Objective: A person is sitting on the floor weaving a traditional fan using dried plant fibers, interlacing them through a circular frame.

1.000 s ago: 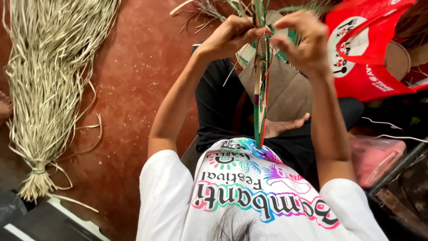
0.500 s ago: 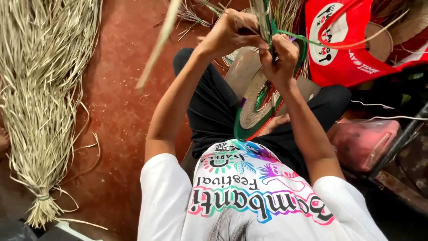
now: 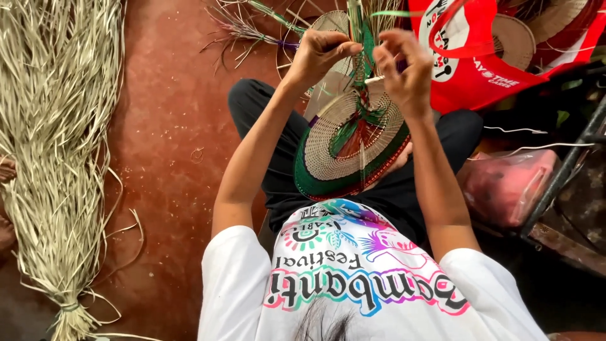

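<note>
Round woven fan (image 3: pixel 344 148), green-edged, pinched by both hands.

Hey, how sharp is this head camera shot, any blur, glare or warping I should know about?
Head view: mostly sharp; the woven disc and dried straw bundle show crisp strands. Slight motion blur on the right hand and the green strip above it. Light is soft and even, no hard shadows, faint sheen on the red floor. Wide-angle stretch enlarges the white shirt at the bottom edge.
</note>
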